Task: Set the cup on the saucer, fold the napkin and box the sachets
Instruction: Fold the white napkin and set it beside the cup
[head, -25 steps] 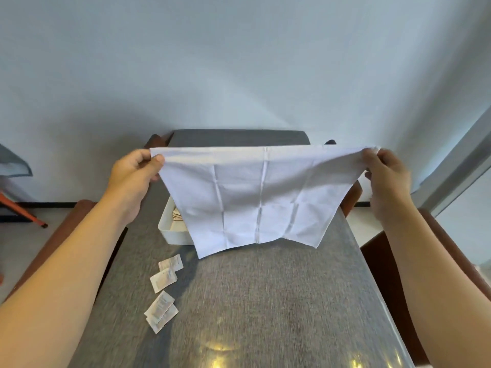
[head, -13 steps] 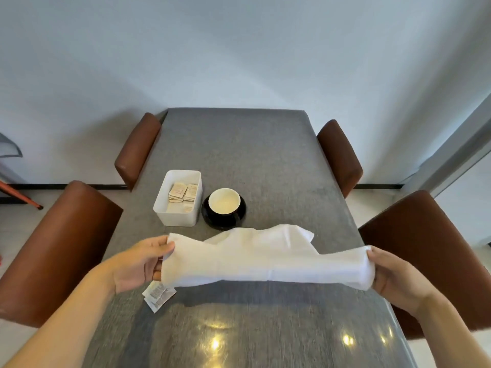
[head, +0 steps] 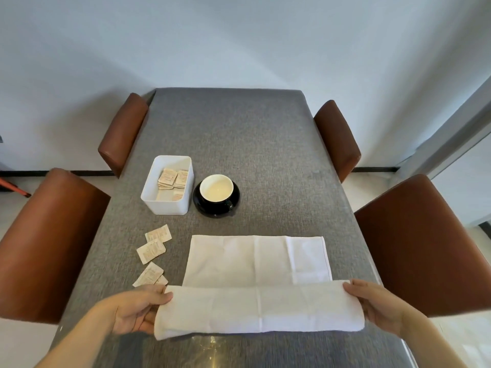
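Gripping the napkin (head: pixel 259 282) ends, both hands — left (head: pixel 134 310), right (head: pixel 377 305) — sit beside loose sachets (head: pixel 152 251), box (head: pixel 170 185) beyond.

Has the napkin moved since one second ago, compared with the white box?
Yes. The napkin came down from in front of the white box and now lies on the table nearer the person, with both hands holding its near fold.

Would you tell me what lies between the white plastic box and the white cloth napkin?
Only bare grey tablecloth, per the head view; loose sachets lie further left.
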